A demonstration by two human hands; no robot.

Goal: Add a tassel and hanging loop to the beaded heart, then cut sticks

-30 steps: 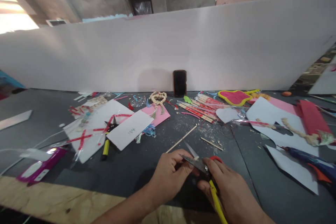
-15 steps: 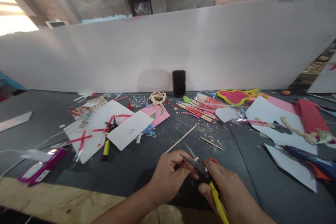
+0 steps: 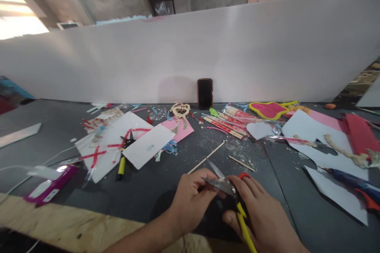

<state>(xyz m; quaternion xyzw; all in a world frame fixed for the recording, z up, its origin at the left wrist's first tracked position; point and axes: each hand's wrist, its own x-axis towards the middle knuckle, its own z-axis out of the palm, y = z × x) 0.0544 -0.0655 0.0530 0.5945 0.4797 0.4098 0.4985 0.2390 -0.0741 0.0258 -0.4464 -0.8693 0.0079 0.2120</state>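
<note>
My left hand [image 3: 191, 195] is closed in a pinch at the scissor blades. At its fingertips shows a pale bit [image 3: 221, 180] that looks like the end of a thin wooden stick; the rest is hidden by the fingers. My right hand [image 3: 261, 209] grips scissors [image 3: 221, 184] with yellow and red handles, their blades spread and pointing up-left. Just beyond the hands, a long thin stick [image 3: 208, 156] runs up to the right, its near end behind my left hand. A shorter stick [image 3: 242, 163] lies on the dark table, with small pale crumbs [image 3: 234, 146] around it.
A phone [image 3: 205, 93] leans upright against the white partition [image 3: 133, 59]. Bundled sticks [image 3: 227, 124], a beaded loop [image 3: 180, 110] and a numbered white card [image 3: 148, 146] lie ahead. Pliers [image 3: 121, 164] and a purple device [image 3: 52, 185] are left; a blue glue gun [image 3: 350, 178] is right.
The scissor blades have opened wider, and the fingers of my right hand have spread with the handles. My left hand stays pinched in nearly the same place. The view has shifted slightly.
</note>
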